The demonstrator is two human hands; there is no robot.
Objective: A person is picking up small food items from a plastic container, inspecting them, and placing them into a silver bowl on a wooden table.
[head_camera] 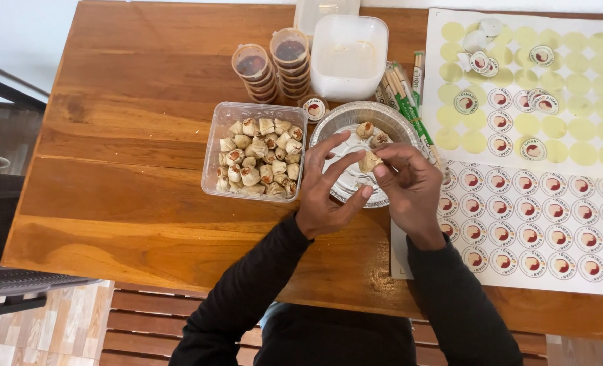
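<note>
Both hands up over the round foil tray (pixel 328 125), mid-desk. Right hand (pixel 413 190) pinches one dumpling (pixel 370 161) between thumb and fingertips, clamped on it, wrist bent inward. Left hand (pixel 328 193) is beside it, fingers spread apart, fingertips near that dumpling; contact unclear. Foil tray holds two more pieces at its far side. Clear plastic tub (pixel 255 150) just left of it, full of dumplings. Sticker sheets (pixel 538 203) cover the desk's right edge. Far edge: stacked sauce cups (pixel 274 64), white lidded box (pixel 349 57), chopstick packs (pixel 404 95).
</note>
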